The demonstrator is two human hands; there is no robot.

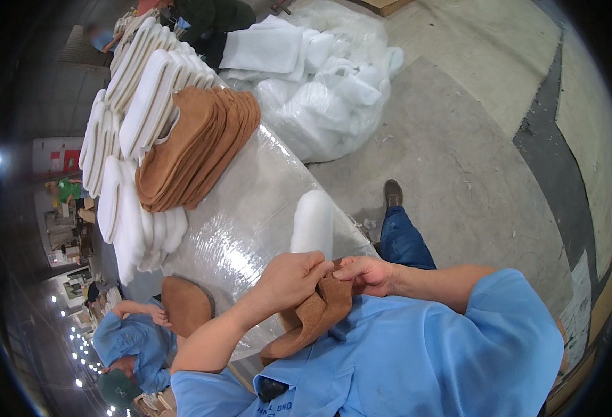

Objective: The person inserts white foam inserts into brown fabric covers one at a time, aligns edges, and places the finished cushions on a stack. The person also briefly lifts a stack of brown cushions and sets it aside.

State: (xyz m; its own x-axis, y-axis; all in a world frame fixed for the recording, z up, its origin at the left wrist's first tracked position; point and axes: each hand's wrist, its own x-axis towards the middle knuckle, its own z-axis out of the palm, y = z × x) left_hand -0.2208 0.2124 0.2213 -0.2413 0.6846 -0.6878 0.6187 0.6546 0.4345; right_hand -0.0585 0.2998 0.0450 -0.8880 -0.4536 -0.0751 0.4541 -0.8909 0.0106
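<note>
Close to my chest, my left hand (290, 279) and my right hand (367, 275) pinch the upper edge of a brown fabric cover (317, 316) between fingers and thumbs. The cover is folded and hangs down against my blue shirt. A white padding piece (313, 219) with a rounded end lies just beyond my hands on the table (240, 208), which is wrapped in clear plastic. My hands hide its near end, so I cannot tell whether it touches the cover. A stack of brown fabric covers (198, 149) sits farther off to the left.
Stacks of white padding pieces (153, 97) stand along the table's far left. A big clear plastic bag (327, 90) of white padding rests beyond the table's right edge. At lower left, a co-worker in blue (135, 337) holds a brown piece (186, 307). Other people are farther back.
</note>
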